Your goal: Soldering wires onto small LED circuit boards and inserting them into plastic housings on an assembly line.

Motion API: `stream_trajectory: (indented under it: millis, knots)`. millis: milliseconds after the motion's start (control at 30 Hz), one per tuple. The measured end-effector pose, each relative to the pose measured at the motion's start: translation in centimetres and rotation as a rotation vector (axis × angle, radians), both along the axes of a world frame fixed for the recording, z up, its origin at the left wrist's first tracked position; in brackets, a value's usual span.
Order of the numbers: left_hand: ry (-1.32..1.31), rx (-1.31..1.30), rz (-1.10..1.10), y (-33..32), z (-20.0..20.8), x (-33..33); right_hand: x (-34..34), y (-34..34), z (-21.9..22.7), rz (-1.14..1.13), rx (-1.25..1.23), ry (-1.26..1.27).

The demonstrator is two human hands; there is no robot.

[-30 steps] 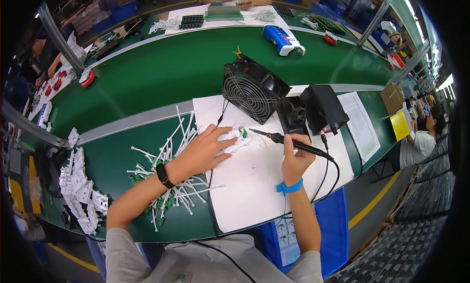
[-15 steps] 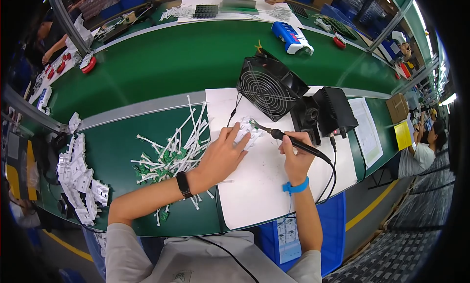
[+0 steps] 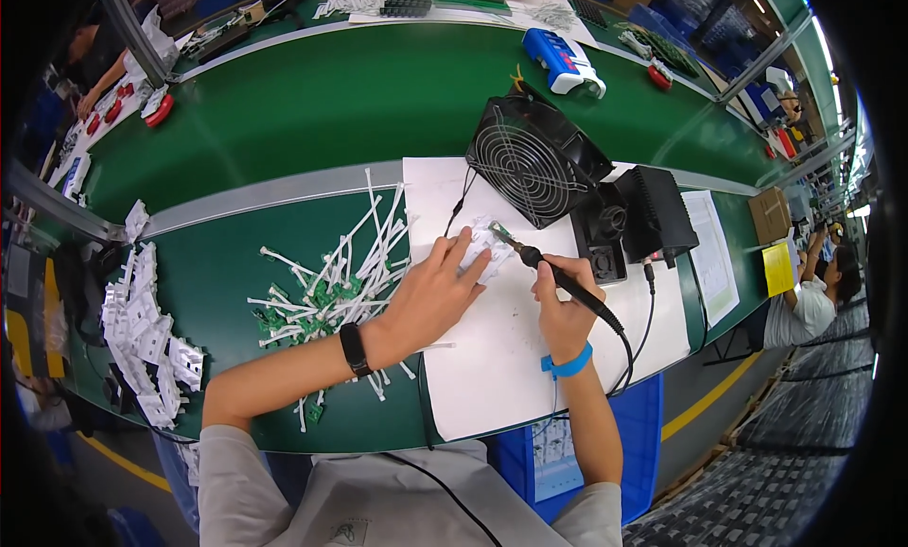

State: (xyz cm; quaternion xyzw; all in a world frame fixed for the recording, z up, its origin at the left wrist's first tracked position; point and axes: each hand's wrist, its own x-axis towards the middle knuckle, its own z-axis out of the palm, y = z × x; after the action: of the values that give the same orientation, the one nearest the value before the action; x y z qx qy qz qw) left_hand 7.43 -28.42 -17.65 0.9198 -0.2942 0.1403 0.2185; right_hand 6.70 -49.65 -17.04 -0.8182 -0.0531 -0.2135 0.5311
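A white plastic part with a small green circuit board on it lies on the white sheet. My left hand holds the part down, its fingers extended over the near left side. In my right hand is a black soldering iron, gripped like a pen. Its tip touches or hovers just over the green board; I cannot tell which. Left of my left hand lies a heap of white cables with small green circuit boards.
A black fan stands beyond the part, beside a soldering iron holder and a black soldering station. White plastic parts are piled at far left. Blue bins sit below the table edge. Other people work farther off.
The view has shifted slightly. My left hand stays on the white plastic part, and the soldering iron's tip remains at the green board. The grip of both hands looks the same.
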Motion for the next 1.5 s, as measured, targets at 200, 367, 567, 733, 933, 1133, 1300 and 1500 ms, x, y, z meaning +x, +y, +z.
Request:
stream_trajectory:
  millis: [200,367,567,733,933,1133,1300,1500]
  knots:
    - [-0.016,0.012,0.011,0.0,-0.3,0.1,-0.1,0.6,0.6,-0.008,0.121,0.05]
    - [-0.024,0.033,0.01,0.0,-0.4,0.2,-0.2,0.5,0.8,-0.023,0.133,0.072]
    - [-0.013,0.038,0.01,0.1,-0.3,0.1,-0.4,-0.8,-0.1,-0.038,0.239,-0.114]
    - [-0.009,0.039,0.006,0.0,-0.5,0.0,-0.3,-1.4,-0.6,-0.045,0.189,-0.113]
    - [-0.006,0.035,0.004,0.1,-0.3,0.0,-0.2,-1.3,-0.7,-0.069,0.177,-0.068]
    - [-0.01,0.042,0.006,0.2,-0.4,0.1,0.0,-1.0,-0.8,-0.092,0.039,-0.116]
    - [-0.025,0.046,0.012,0.3,-0.6,0.1,-0.2,-0.7,-0.4,-0.1,0.054,-0.13]
    - [-0.019,0.044,-0.002,0.2,-0.4,0.2,-0.1,-1.4,-0.1,-0.148,0.133,-0.184]
